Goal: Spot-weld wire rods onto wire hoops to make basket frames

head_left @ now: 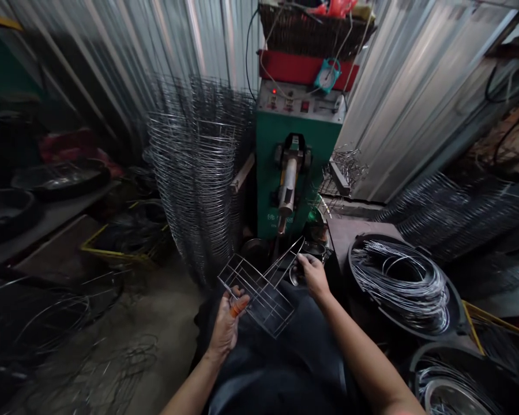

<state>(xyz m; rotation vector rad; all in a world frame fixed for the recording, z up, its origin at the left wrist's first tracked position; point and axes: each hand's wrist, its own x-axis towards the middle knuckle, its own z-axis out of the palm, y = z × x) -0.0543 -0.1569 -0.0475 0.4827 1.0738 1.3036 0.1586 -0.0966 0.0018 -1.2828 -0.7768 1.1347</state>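
A wire rack (259,294) of thin crossed metal wires is held tilted above my lap. My left hand (228,323) grips its near left edge, with an orange wrap around the thumb. My right hand (312,272) is closed, its thumb and fingers pinching a narrow wire piece (281,264) at the rack's right side. Whether that piece is joined to the rack or only lies against it, I cannot tell. Just beyond the hands, the rod-like electrode arm (288,193) of a green machine (268,138) points down toward me.
Tall stacks of wire rings (194,178) stand left of the machine. At right, a black tub (454,311) holds coiled wires (406,288), with another tub (415,360) nearer. A yellow-edged crate (90,245) and loose wire frames (130,369) lie on the left floor.
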